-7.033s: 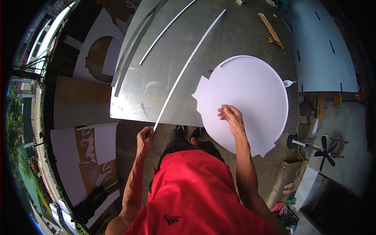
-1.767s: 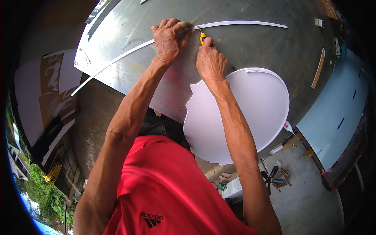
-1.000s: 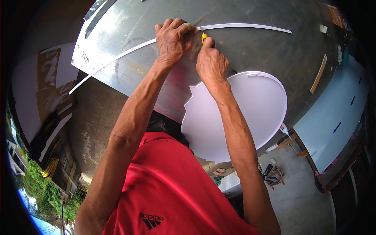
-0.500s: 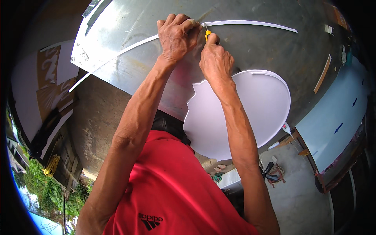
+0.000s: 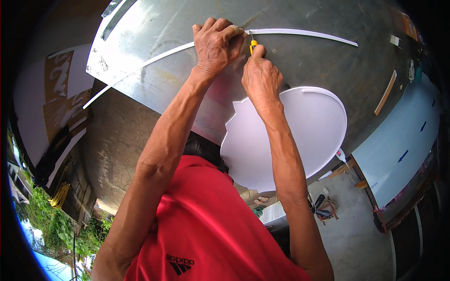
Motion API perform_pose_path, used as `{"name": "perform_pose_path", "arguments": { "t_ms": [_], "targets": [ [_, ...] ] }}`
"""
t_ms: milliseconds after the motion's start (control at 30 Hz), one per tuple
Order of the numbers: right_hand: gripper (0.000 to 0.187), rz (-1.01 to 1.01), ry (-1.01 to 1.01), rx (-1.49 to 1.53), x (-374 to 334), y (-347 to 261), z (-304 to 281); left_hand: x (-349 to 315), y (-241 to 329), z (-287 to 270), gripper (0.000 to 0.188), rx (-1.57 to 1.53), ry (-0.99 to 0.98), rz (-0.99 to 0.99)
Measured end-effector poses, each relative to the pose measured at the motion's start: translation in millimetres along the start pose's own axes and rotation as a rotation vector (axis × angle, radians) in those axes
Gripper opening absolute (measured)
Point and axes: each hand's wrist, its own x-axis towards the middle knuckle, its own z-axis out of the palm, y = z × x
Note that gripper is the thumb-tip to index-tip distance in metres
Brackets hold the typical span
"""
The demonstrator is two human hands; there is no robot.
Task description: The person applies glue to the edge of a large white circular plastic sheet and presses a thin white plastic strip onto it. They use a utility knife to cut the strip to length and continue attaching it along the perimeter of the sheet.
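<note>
A long thin white strip [image 5: 304, 32] lies in a shallow curve across the grey metal tabletop [image 5: 154, 89]. My left hand [image 5: 216, 47] is closed on the strip near its middle, thumb and fingers pressed together over it. Just right of those fingers, my right hand [image 5: 262, 77] grips a yellow utility knife [image 5: 253, 45], its thin blade pointing away from me and reaching the strip's near edge. Whether the blade has entered the strip is too small to tell. Below my right forearm rests a rounded white panel [image 5: 309, 136] with a notched left side and a raised rim.
At the right stand a light blue sheet [image 5: 398, 145] and a narrow brown strip [image 5: 386, 92]. A white tool with a cord [image 5: 341, 155] sits beside the panel's right edge. Brown-and-white patterned sheets [image 5: 58, 93] are at the left. The table's left edge drops to floor.
The whole view has shifted slightly. The strip, both hands and the knife appear a little lower in the picture; both hands keep their grips, and the blade stays by the strip.
</note>
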Motion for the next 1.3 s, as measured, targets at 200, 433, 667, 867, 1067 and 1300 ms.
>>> {"name": "perform_pose_path", "arguments": {
  "t_ms": [200, 433, 667, 867, 1067, 1300],
  "targets": [
    [0.021, 0.0, 0.02, 0.0, -2.5, -1.5, 0.7, 0.4, 1.1, -1.1, 0.012, 0.0, -0.004, -0.005],
    [0.021, 0.018, 0.014, -0.002, -4.4, -2.5, -0.6, -0.9, 1.1, -1.0, 0.012, -0.013, -0.014, -0.006],
    [0.021, 0.034, 0.005, 0.002, -4.9, -3.7, 0.1, -0.9, 1.5, -0.9, 0.012, -0.015, -0.012, -0.004],
    [0.022, 0.059, -0.023, 0.001, -3.9, -5.3, -0.3, 0.0, 1.2, -0.7, 0.012, -0.014, -0.013, -0.003],
    [0.023, 0.068, -0.035, 0.003, -6.9, -6.0, -2.0, -1.0, 1.6, -1.9, 0.012, -0.027, -0.017, -0.007],
    [0.029, 0.1, -0.076, 0.055, -11.2, -2.3, 1.5, 1.8, -1.2, -2.1, 0.011, -0.034, -0.02, -0.006]
  ]
}}
